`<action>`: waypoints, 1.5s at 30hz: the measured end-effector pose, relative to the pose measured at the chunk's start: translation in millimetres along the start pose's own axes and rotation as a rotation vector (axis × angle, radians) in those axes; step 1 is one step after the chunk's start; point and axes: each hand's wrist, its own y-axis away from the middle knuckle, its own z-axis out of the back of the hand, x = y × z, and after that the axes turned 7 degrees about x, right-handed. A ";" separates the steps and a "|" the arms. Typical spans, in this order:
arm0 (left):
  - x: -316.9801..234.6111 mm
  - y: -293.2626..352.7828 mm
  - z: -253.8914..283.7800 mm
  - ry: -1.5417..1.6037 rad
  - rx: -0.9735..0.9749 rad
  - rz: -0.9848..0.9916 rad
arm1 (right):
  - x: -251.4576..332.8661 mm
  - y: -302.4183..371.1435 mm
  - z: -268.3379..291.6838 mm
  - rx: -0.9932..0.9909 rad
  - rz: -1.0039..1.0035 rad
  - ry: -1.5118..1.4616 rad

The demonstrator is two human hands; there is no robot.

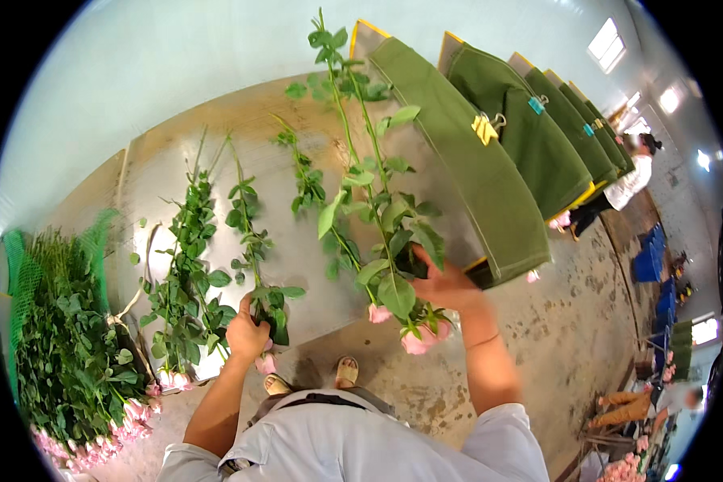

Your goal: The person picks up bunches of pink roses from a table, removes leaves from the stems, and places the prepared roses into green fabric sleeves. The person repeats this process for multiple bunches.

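Observation:
My left hand [247, 333] is closed around a leafy stem just behind the pink bloom of a single rose [266, 364]; its stem points away across the metal table [313, 309]. On the right, my right hand [450, 285] grips long-stemmed pink roses [418, 341] among their leaves, close to the blooms; leaves partly hide the fingers. Their stems stretch up toward the far wall. Left of my left hand lies a small group of roses [189, 273], blooms at the near table edge. A short leafy sprig [301, 169] rests between the hands.
At far left, a big bundle of pink roses [64, 345] lies in green netting [100, 241], beside a pale cord [136, 297]. Green fabric-covered dividers [466, 161] with clips stand in a row on the right. Farther right are blue bins [649, 255] and other people [631, 181].

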 end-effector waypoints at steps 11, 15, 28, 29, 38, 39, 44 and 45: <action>9.9 19.1 14.5 0.592 -0.174 0.083 | -115.4 -110.0 -16.6 0.006 -0.090 0.210; 5.5 20.2 14.9 1.047 -0.049 0.251 | -118.7 -120.9 -37.6 -0.093 -0.262 0.610; -40.4 3.9 33.5 1.640 0.325 -0.115 | -83.9 -115.0 -54.2 0.156 -0.161 -0.377; -41.8 -1.8 30.1 1.586 0.269 -0.036 | -82.6 -115.1 -60.5 0.149 -0.100 -0.487; -23.0 -40.8 -9.5 1.284 0.292 0.127 | -114.6 -144.6 -115.3 0.097 -0.282 -0.561; -21.1 -41.7 -7.8 1.275 0.317 0.103 | -113.1 -145.3 -118.9 0.107 -0.278 -0.573; -22.8 -43.8 8.2 1.324 0.462 0.113 | -82.8 -136.5 -126.3 0.120 -0.200 -0.372; -23.5 -44.6 10.6 1.315 0.490 0.095 | -76.4 -134.1 -126.1 0.113 -0.125 -0.242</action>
